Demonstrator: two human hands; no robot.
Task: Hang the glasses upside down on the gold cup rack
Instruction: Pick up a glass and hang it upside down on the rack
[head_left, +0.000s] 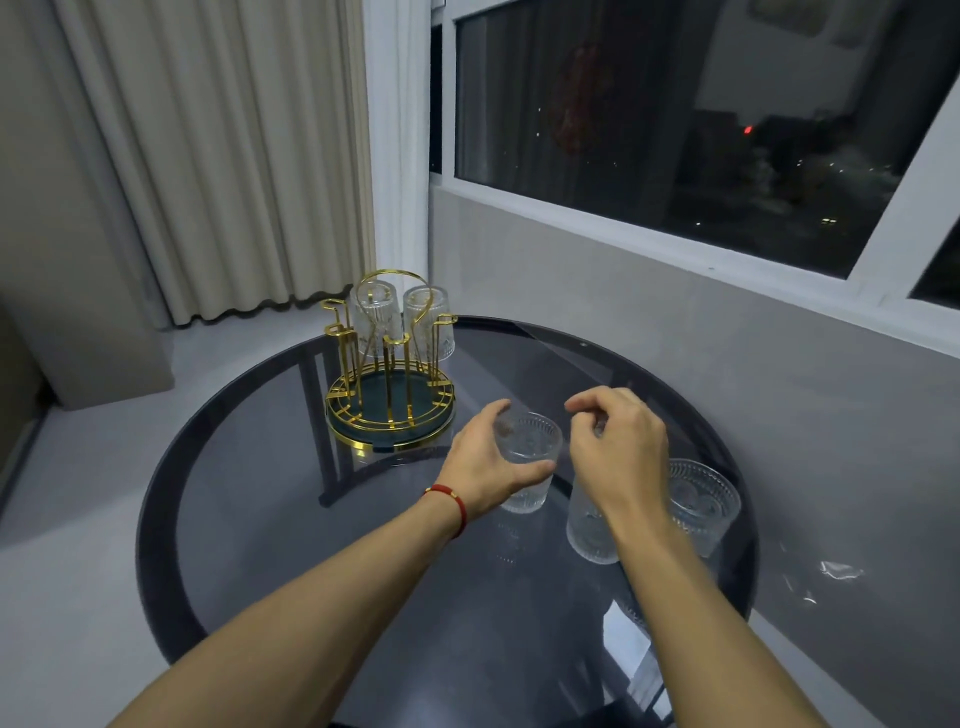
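Forearms reach in from near edge | left hand (485, 462) wraps upright glass (527, 462) mid-tabletop | right hand (618, 452) curled, holding nothing | gold cup rack (389, 364) at far-left edge, two hung | step: pickup | next: lift, invert, thread onto free peg

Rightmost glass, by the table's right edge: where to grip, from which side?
Take the rightmost glass around its ribbed side wall, coming from the near-right with the right hand. It stands upright, mouth up; another glass crowds its left, so that side is blocked.
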